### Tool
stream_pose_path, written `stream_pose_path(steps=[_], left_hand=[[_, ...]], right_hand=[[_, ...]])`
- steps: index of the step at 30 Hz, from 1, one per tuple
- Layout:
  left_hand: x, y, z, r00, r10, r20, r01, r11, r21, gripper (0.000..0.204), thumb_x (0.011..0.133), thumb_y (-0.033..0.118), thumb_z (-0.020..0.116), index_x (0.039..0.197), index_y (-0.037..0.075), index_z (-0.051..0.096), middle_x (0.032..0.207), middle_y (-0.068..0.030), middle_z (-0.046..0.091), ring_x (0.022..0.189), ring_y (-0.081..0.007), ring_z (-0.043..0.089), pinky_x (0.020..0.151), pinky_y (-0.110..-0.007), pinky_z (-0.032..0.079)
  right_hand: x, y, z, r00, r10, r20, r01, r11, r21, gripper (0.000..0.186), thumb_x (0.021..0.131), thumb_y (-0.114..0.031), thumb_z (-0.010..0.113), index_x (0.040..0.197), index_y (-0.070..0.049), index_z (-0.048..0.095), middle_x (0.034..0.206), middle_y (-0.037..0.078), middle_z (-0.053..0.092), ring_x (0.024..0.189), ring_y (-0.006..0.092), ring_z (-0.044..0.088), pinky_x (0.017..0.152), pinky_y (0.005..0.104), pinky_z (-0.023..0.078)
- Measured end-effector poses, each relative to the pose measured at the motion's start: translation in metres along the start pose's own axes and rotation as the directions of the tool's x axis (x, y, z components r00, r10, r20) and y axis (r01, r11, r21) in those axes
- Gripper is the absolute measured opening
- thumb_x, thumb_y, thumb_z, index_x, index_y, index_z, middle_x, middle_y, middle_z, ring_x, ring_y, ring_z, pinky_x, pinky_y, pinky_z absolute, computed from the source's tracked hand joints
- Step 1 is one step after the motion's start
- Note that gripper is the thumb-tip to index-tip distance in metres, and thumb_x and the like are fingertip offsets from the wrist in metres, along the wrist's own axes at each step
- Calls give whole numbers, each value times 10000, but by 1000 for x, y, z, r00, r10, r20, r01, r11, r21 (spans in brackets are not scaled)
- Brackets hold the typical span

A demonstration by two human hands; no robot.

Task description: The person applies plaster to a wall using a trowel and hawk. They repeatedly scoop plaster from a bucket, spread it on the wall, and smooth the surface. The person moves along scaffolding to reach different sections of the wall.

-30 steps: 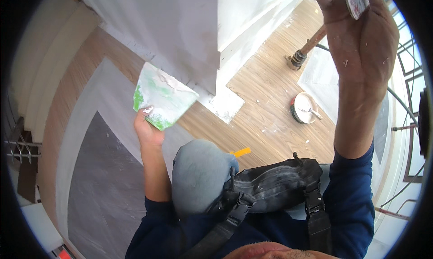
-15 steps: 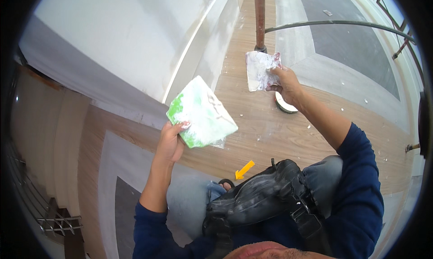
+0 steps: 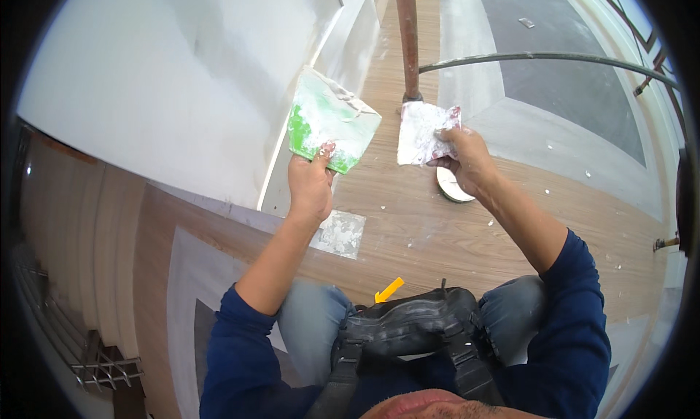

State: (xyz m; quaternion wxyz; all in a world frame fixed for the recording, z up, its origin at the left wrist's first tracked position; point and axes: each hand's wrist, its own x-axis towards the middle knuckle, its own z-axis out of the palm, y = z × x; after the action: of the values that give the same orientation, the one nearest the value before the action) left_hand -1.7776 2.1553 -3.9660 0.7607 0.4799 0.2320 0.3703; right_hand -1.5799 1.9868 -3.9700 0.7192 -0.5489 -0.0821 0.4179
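Note:
My left hand [image 3: 313, 185] grips a green plastic putty spreader [image 3: 332, 123], its face smeared with white putty and a thicker ridge along the far edge. The thumb presses on its face, and it is raised beside the white wall. To its right, my right hand [image 3: 467, 156] pinches a squarish putty scraper [image 3: 421, 133] by its right edge. White paste covers most of this scraper, with reddish patches near the fingers. The two tools are apart. Partly hidden below my right hand, a round tub [image 3: 453, 185] with white inside stands on the wood-look floor.
A white wall [image 3: 189, 76] rises at the left. Beyond my hands stands a rusty metal pole [image 3: 408, 47], with a dark curved bar [image 3: 539, 56] running right. A stained square sheet [image 3: 341, 234] lies near my left forearm. White crumbs dot the floor. A black bag [image 3: 401, 320] crosses my lap.
My left hand has moved away from me with the green spreader, which has turned and uncovered the stained sheet. My right hand, still holding the scraper, appears slightly lower in view.

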Motion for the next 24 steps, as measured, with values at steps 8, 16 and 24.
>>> stream_pose_path(steps=[8, 16, 24], left_hand=[[13, -195, -55, 885, 460, -65, -441, 876, 193, 232, 967, 39, 586, 1176, -61, 597, 1109, -128, 659, 1007, -164, 619, 882, -299, 507], [143, -198, -62, 871, 491, -9, -477, 851, 218, 199, 961, -4, 559, 1121, -109, 612, 1031, -129, 691, 936, -171, 640, 820, -288, 509], [113, -253, -18, 672, 677, 300, -734, 557, 388, 500, 861, -140, 466, 1341, -26, 552, 1346, -213, 576, 1226, -317, 588, 906, -338, 528]], right_hand=[[34, 111, -57, 988, -110, 109, 117, 991, -63, 302, 933, -106, 497, 1165, 87, 494, 998, 164, 638, 848, 203, 676, 676, 317, 604], [131, 58, 52, 999, -37, -26, 35, 997, -70, 336, 962, -98, 472, 1208, 131, 459, 1072, 189, 626, 912, 221, 681, 734, 317, 623], [130, 72, -33, 993, -2, 120, -10, 995, 97, 326, 961, -78, 491, 1212, 126, 455, 1079, 189, 614, 930, 237, 676, 780, 352, 623]])
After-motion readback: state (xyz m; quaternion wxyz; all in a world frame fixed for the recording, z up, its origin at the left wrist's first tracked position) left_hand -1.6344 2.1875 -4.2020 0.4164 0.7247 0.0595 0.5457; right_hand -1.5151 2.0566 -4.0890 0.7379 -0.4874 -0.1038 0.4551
